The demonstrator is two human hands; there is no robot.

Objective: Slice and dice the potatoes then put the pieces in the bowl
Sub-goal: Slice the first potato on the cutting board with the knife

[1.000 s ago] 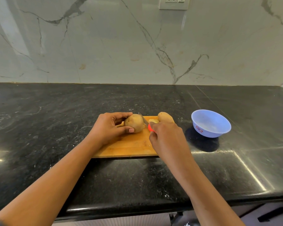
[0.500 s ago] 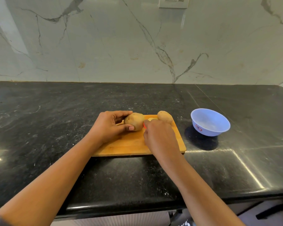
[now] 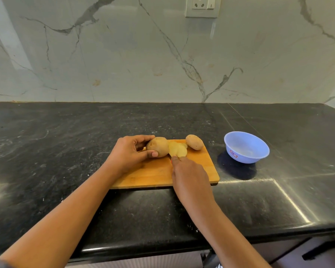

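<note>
- On the far half of the wooden cutting board [image 3: 159, 175] sits the potato being cut [image 3: 157, 146]; pale slices [image 3: 178, 149] lean against its right end, fanned toward the board's middle
- left hand [image 3: 129, 154] is wrapped around that potato from the left; thumb on the near side, fingers curled over the far side, holding it firmly on the board
- right hand [image 3: 190, 176] is just in front of the slices, closed into a fist; a sliver of red shows at its knuckles, but what it grips is hidden behind the hand, so I cannot tell whether a blade is touching the potato
- a second potato [image 3: 194, 142], whole and unpeeled, lies at the board's far right corner, just beside the slices; apart from both hands
- right of the board, well clear of it, stands the blue bowl [image 3: 246, 147] on the black countertop [image 3: 66, 142]; no pieces are visible inside it
- behind the counter rises a marble wall [image 3: 124, 55] with a socket plate [image 3: 202, 6] near the top
</note>
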